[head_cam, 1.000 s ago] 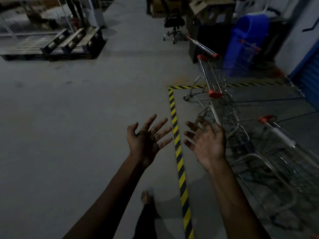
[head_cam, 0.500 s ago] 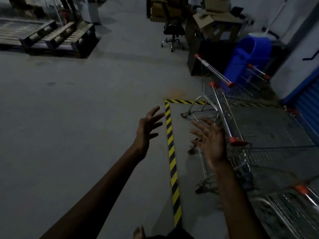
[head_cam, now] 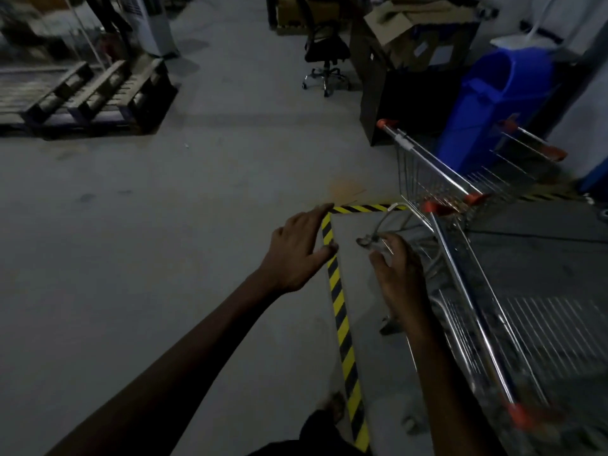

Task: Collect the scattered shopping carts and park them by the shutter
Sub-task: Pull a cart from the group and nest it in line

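Two wire shopping carts with orange corner caps stand at the right, inside a floor area edged with yellow-black tape point(head_cam: 339, 311). The near cart point(head_cam: 493, 327) runs from the frame's lower right toward the middle; the far cart point(head_cam: 437, 169) stands behind it beside a blue bin. My left hand point(head_cam: 297, 250) hovers palm down over the tape corner, fingers spread, holding nothing. My right hand point(head_cam: 396, 273) hangs just left of the near cart's side, fingers loosely apart, empty and not gripping the wire. Part of a blue shutter point(head_cam: 597, 174) shows at the right edge.
Wooden pallets point(head_cam: 95, 97) lie at the far left. A black office chair point(head_cam: 325, 57) and a dark cabinet point(head_cam: 404, 103) topped with cardboard boxes stand at the back. The blue bin point(head_cam: 493, 100) leans behind the carts. Bare concrete floor point(head_cam: 164, 258) spreads left of the tape.
Both hands turned from palms-up to palms-down and moved forward. The view shifted closer to the carts, and the near cart now lies alongside my right arm.
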Tool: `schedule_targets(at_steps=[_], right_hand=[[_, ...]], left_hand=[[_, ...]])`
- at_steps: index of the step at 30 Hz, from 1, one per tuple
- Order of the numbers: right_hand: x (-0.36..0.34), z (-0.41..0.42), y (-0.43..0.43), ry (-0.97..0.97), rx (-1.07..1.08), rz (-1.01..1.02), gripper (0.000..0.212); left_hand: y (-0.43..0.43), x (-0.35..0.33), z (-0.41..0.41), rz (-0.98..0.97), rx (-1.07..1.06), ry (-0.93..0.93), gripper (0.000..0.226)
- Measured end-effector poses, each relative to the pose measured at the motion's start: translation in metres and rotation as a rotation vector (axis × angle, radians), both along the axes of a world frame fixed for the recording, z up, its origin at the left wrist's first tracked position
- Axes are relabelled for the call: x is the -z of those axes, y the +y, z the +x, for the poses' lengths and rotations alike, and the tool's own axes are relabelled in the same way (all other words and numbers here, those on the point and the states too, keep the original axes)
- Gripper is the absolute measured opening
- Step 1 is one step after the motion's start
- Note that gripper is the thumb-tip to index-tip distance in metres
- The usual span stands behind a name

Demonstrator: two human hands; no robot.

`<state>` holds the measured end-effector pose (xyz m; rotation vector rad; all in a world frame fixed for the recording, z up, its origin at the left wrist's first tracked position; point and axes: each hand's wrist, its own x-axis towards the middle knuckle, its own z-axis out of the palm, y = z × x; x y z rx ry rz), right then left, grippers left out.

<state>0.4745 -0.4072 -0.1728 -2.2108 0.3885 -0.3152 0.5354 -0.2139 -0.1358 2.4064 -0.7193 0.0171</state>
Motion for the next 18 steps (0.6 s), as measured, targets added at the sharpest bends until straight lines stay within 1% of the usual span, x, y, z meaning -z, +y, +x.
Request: schedule_targets(at_steps=[3, 5, 8, 10, 13, 16, 18], right_hand=[[-0.004, 0.062, -0.023, 0.021, -0.004, -0.053, 0.044], [-0.004, 0.099, -0.041, 0.021, 0.001, -0.100, 0.045], [0.003, 0.142, -0.066, 0.071, 0.045, -0.118, 0.048], [0.012, 0.169, -0.079, 0.107, 0.078, -0.112, 0.050], [0.023, 0.204, -0.098, 0.152, 0.074, -0.172, 0.052], [0.035, 0.234, -0.122, 0.318, 0.016, -0.198, 0.061], [0.039, 0.254, -0.137, 0.428, 0.043, -0.203, 0.073]], left_hand=[[-0.019, 0.000, 0.068, 0.196, 0.029, -0.087, 0.083], [-0.033, 0.006, 0.108, 0.271, 0.052, -0.102, 0.086], [-0.053, 0.017, 0.149, 0.294, 0.100, -0.065, 0.086], [-0.065, 0.029, 0.177, 0.332, 0.174, -0.055, 0.086], [-0.085, 0.043, 0.231, 0.378, 0.275, -0.033, 0.087], [-0.112, 0.054, 0.293, 0.378, 0.355, -0.024, 0.087], [-0.132, 0.062, 0.336, 0.379, 0.419, -0.047, 0.082]])
